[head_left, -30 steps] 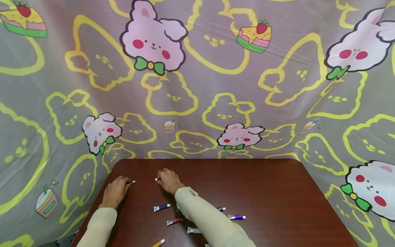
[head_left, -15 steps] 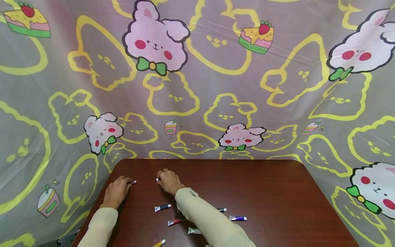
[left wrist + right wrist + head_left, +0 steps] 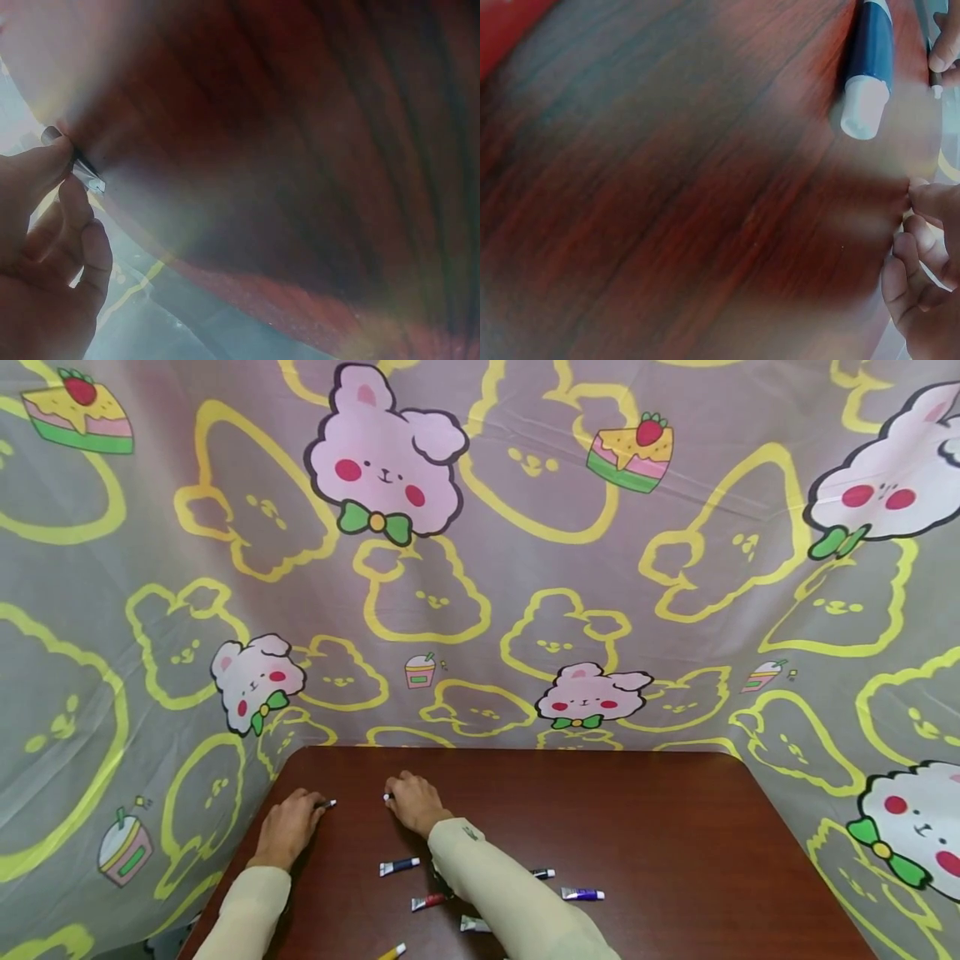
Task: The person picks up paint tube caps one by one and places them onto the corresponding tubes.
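My left hand (image 3: pixel 288 828) rests at the table's left side and pinches a small dark paint tube (image 3: pixel 88 166) between thumb and forefinger. The tube's white cap (image 3: pixel 332 803) points to the right in the head view. Farther right, my right hand (image 3: pixel 417 803) reaches across and grips another small paint tube, of which only the white cap (image 3: pixel 387 797) shows past the fingers. In the right wrist view the fingertips (image 3: pixel 919 191) are bent together and hide that tube. Nearest to the right hand lies a dark blue tube (image 3: pixel 399 867), also large in the right wrist view.
More paint tubes lie on the brown table (image 3: pixel 675 827): a red one (image 3: pixel 428 902), a grey one (image 3: pixel 474 924), a purple one (image 3: pixel 582 894), a yellow one (image 3: pixel 392 952) and a dark one (image 3: pixel 543 873). The right sleeve covers some partly. A patterned curtain (image 3: pixel 465 610) surrounds the table.
The head view has turned slightly, so everything sits a little farther right in it. Both hands keep their places on the table with their tubes.
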The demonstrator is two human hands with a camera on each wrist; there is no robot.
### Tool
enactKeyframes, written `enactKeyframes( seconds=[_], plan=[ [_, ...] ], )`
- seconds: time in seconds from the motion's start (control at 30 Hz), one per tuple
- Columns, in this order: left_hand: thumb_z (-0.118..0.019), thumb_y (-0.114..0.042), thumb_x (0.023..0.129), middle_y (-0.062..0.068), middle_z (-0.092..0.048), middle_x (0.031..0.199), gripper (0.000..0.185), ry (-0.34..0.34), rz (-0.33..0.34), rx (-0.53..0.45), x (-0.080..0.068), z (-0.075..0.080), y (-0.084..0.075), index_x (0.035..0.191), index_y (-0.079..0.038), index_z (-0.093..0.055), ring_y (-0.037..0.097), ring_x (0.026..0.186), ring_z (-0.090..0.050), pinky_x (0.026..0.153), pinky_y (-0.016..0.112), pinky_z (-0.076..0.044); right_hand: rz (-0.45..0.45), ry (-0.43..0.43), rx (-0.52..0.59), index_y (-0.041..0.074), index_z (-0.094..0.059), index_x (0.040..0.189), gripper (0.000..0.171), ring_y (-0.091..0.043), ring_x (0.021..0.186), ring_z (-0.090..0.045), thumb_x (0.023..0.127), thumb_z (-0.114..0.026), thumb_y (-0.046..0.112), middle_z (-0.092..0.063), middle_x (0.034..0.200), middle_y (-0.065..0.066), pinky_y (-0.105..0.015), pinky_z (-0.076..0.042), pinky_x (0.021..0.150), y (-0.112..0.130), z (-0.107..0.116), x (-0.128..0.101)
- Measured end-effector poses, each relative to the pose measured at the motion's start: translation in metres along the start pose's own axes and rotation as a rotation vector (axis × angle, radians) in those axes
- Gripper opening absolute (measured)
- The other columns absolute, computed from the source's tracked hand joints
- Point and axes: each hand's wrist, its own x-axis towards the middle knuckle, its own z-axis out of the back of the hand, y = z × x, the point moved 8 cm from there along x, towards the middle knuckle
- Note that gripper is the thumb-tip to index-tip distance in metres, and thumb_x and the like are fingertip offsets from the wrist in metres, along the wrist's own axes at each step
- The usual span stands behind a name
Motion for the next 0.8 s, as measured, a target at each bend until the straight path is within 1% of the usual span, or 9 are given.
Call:
enactKeyframes(
  seconds=[0.27, 0.53, 0.67, 0.8],
  plan=[
    [-0.076, -0.008, 0.100, 0.017, -0.071, 0.105, 0.017, -0.020, -0.002, 0.009, 0.0007, 0.0015, 0.0008, 0.116, -0.002, -0.077, 0.043, 0.084, -0.072, 0.074, 0.060, -0.060, -0.004, 0.001, -0.005, 0.023, -0.076, 0.111, 0.010, -0.019, 0.095, -0.072, 0.104, -0.076, 0.030, -0.069, 0.108, 0.002, -0.033, -0.060, 0.076, 0.0002, -0.0011, 0.0002],
    [-0.076, -0.010, 0.101, 0.017, -0.072, 0.108, 0.018, 0.009, 0.008, 0.011, 0.0017, 0.0017, -0.0013, 0.118, -0.003, -0.077, 0.042, 0.085, -0.072, 0.074, 0.059, -0.060, 0.000, -0.014, -0.043, 0.024, -0.075, 0.110, 0.009, -0.019, 0.094, -0.073, 0.105, -0.074, 0.030, -0.069, 0.107, 0.002, -0.032, -0.060, 0.074, 0.0015, 0.0013, -0.0012],
    [-0.078, -0.009, 0.099, 0.017, -0.072, 0.106, 0.018, -0.008, -0.015, 0.013, 0.0004, 0.0029, -0.0033, 0.116, -0.002, -0.077, 0.041, 0.083, -0.073, 0.072, 0.058, -0.060, 0.009, -0.031, -0.057, 0.023, -0.074, 0.109, 0.008, -0.018, 0.092, -0.073, 0.105, -0.074, 0.029, -0.069, 0.105, 0.002, -0.032, -0.059, 0.073, 0.0018, 0.0016, -0.0019],
    [-0.080, -0.008, 0.097, 0.016, -0.072, 0.105, 0.017, -0.039, -0.042, 0.023, -0.0028, 0.0030, -0.0031, 0.114, -0.003, -0.078, 0.041, 0.081, -0.073, 0.071, 0.057, -0.060, 0.015, -0.068, -0.053, 0.021, -0.072, 0.106, 0.006, -0.018, 0.088, -0.072, 0.105, -0.073, 0.027, -0.069, 0.099, 0.002, -0.032, -0.059, 0.070, 0.0007, 0.0035, -0.0038]
  ],
)
